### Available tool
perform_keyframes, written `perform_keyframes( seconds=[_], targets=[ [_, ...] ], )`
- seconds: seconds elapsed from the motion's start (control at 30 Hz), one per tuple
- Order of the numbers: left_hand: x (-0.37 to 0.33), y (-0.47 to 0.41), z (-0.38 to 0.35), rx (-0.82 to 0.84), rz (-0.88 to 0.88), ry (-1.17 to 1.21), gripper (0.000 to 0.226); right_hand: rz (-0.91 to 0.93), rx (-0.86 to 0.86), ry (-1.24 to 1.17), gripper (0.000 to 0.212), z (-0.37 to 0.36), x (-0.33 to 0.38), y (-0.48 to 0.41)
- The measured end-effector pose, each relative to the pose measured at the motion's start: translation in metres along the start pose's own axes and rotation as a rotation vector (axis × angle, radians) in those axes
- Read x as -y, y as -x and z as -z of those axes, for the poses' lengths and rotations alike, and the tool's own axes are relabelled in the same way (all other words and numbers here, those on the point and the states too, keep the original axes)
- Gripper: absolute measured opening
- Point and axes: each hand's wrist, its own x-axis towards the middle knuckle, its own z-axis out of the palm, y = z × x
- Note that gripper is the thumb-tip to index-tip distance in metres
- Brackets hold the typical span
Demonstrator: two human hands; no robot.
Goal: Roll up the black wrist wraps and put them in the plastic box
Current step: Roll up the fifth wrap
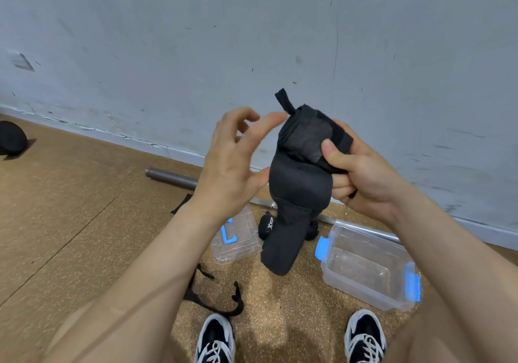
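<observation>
Cork-brown floor (70, 208) and a scuffed pale wall (252, 40) frame the work. The right grip (361, 172) is clenched on the coiled head of a black wrist wrap (300, 183), with the thumb pressed on the roll and the fingers curled behind it. The left grip (229, 166) is released, fingers spread, just beside the roll; I cannot tell whether its thumb touches the cloth.

The wrap is held in the air between the two, above the floor. Its long axis runs nearly vertical. The thumb loop (283, 100) pokes up from the roll and the unrolled tail hangs down, its end drifting slightly left.

I judge the rolling only partway done, since a good length of tail remains. Behind the tail, a rolled wrap (266, 226) lies on the floor between the lid (241, 239) and the plastic box (361, 292), not inside it. The box stands open and looks to hold nothing. Loose black straps (213, 298) lie near the left shoe, apparently waiting their turn.
</observation>
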Motion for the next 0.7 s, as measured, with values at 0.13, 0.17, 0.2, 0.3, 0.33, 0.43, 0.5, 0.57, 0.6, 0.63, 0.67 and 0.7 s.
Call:
perform_keyframes(
  seconds=[0.13, 0.17, 0.2, 0.3, 0.33, 0.43, 0.5, 0.57, 0.6, 0.63, 0.67, 0.7],
  targets=[
    [-0.016, -0.011, -0.005, -0.046, -0.313, -0.156, 0.028, -0.028, 0.045, -0.015, 0.037, 0.001, -0.006, -0.002],
    [-0.020, -0.011, -0.006, -0.021, -0.357, -0.153, 0.022, -0.047, 0.054, 0.020, 0.035, 0.000, -0.007, -0.003],
    [-0.022, -0.011, -0.005, 0.019, -0.388, -0.137, 0.018, -0.057, 0.073, 0.077, 0.037, 0.000, -0.009, -0.003],
    [-0.023, -0.007, 0.003, 0.181, -0.418, -0.138, 0.017, -0.006, 0.126, 0.326, 0.037, 0.000, -0.009, 0.001],
    [-0.023, -0.006, 0.006, 0.225, -0.406, -0.153, 0.017, 0.015, 0.115, 0.403, 0.034, -0.002, -0.009, 0.002],
    [-0.020, -0.006, 0.013, 0.264, -0.339, -0.178, 0.014, 0.099, 0.119, 0.575, 0.036, -0.010, -0.011, 0.003],
    [-0.018, -0.007, 0.017, 0.227, -0.288, -0.156, 0.017, 0.107, 0.129, 0.638, 0.049, -0.019, -0.012, 0.004],
    [-0.016, -0.008, 0.019, 0.169, -0.202, -0.089, 0.018, 0.100, 0.149, 0.637, 0.065, -0.023, -0.013, 0.003],
    [-0.016, -0.008, 0.019, 0.148, -0.134, -0.040, 0.017, 0.073, 0.160, 0.626, 0.070, -0.022, -0.012, 0.003],
    [-0.016, -0.008, 0.018, 0.134, -0.058, 0.011, 0.018, 0.039, 0.172, 0.614, 0.074, -0.020, -0.011, 0.002],
    [-0.017, -0.008, 0.018, 0.128, 0.014, 0.062, 0.020, 0.006, 0.189, 0.601, 0.076, -0.018, -0.010, 0.002],
    [-0.018, -0.008, 0.017, 0.128, 0.080, 0.113, 0.024, -0.022, 0.214, 0.585, 0.077, -0.017, -0.009, 0.003]
  ],
)
